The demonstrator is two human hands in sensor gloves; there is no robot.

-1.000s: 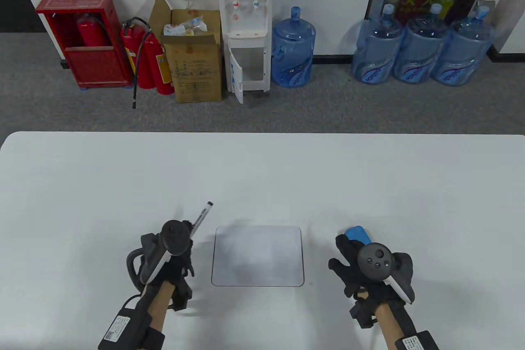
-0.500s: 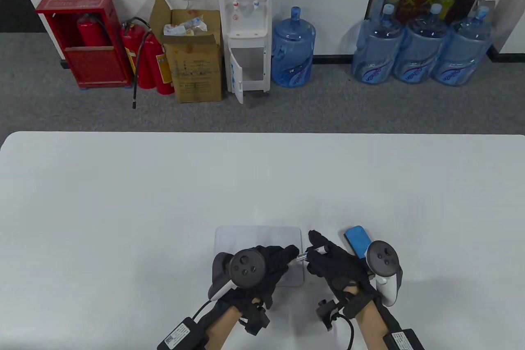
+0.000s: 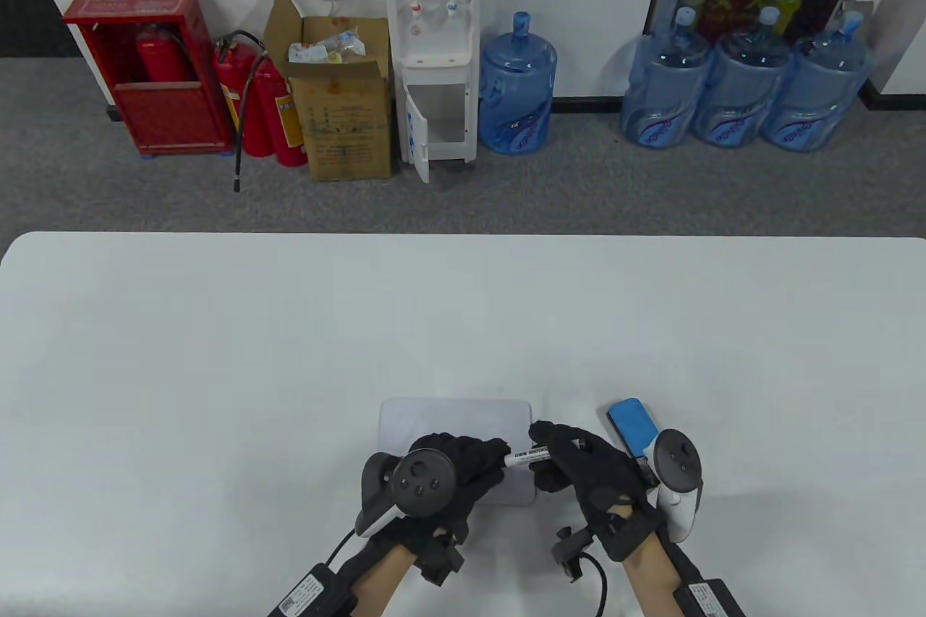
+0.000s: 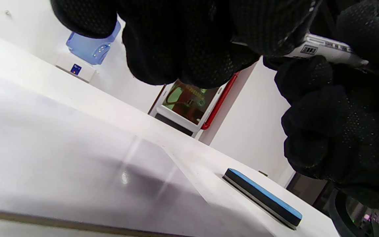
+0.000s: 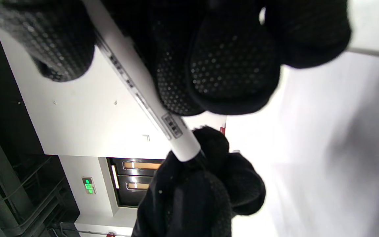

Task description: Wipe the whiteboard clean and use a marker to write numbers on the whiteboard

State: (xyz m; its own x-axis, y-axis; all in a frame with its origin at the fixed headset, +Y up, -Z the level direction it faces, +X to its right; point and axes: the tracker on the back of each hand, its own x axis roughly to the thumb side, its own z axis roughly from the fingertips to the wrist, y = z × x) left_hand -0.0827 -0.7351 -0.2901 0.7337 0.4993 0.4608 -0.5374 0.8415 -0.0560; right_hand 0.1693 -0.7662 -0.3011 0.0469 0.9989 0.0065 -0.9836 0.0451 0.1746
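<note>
The small whiteboard point(image 3: 448, 418) lies flat near the table's front edge, its surface wiped to a faint grey haze. Above its right side both hands hold one white marker point(image 3: 527, 456) level. My left hand point(image 3: 470, 461) grips the marker's left end, which is hidden in the glove. My right hand point(image 3: 561, 454) is curled round the barrel. The right wrist view has the marker point(image 5: 150, 102) running from my right fingers into the left glove. In the left wrist view the marker point(image 4: 324, 52) shows at the top right. The blue eraser point(image 3: 631, 423) lies right of the board.
The white table point(image 3: 289, 328) stretches far to the left and back. Beyond its far edge stand fire extinguishers point(image 3: 260, 103), a cardboard box point(image 3: 340, 111), a water dispenser point(image 3: 434, 45) and several blue water bottles point(image 3: 738, 82) on the carpet.
My left hand carried the marker from left of the board to over its right side. My right hand left the eraser and took hold of the marker's barrel; both now grip it.
</note>
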